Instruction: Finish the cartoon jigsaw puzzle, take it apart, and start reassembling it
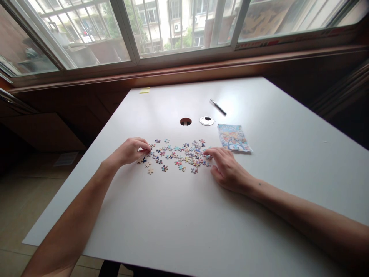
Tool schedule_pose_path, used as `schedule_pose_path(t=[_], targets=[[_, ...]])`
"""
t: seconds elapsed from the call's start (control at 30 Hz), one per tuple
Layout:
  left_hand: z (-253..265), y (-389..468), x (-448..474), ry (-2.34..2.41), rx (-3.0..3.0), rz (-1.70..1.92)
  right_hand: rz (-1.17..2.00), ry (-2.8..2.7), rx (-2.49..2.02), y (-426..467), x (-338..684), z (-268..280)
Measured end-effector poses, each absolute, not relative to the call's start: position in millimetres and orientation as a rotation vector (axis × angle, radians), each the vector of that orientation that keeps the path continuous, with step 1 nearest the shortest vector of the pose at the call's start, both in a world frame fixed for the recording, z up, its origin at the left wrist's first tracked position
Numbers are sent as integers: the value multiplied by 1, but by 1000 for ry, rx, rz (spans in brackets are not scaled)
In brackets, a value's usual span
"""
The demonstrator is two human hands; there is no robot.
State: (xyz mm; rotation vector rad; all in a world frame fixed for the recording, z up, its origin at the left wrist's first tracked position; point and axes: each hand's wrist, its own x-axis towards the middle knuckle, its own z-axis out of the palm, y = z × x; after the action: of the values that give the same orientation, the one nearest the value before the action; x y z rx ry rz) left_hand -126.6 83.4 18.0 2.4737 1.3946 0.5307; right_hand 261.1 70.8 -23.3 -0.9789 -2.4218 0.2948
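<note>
Many small jigsaw pieces [188, 158] lie loose and spread out on a white table [161, 215]. At the left end of the spread is my left hand [132, 150], its thumb and index finger pinched together on a jigsaw piece [149, 149] that is mostly hidden by the fingertips. My right hand [229, 169] rests at the right end with thumb and fingers apart. Its index fingertip touches or hovers over pieces there; I cannot tell which. Just beyond that hand lies a colourful printed packet [234, 137], flat on the table.
Behind the pieces are a round cable hole [185, 122] in the tabletop and a metallic hole cover [206, 121]. A dark pen [218, 107] lies farther back. Yellow tape [144, 90] sticks near the far left corner. A window [184, 27] stands beyond the table.
</note>
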Motion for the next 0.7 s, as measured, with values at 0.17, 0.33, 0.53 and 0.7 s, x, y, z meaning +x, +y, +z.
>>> schedule_pose_path(t=[0.17, 0.33, 0.53, 0.7], targets=[[27, 82, -140, 1488, 2462, 534, 295, -2419, -972, 71, 261, -24], [35, 79, -154, 1660, 2336, 315, 294, -2420, -974, 72, 261, -24], [35, 80, -156, 1666, 2148, 191, 300, -2426, -978, 71, 262, -24], [35, 79, -157, 1687, 2113, 148, 306, -2429, -982, 71, 262, -23]])
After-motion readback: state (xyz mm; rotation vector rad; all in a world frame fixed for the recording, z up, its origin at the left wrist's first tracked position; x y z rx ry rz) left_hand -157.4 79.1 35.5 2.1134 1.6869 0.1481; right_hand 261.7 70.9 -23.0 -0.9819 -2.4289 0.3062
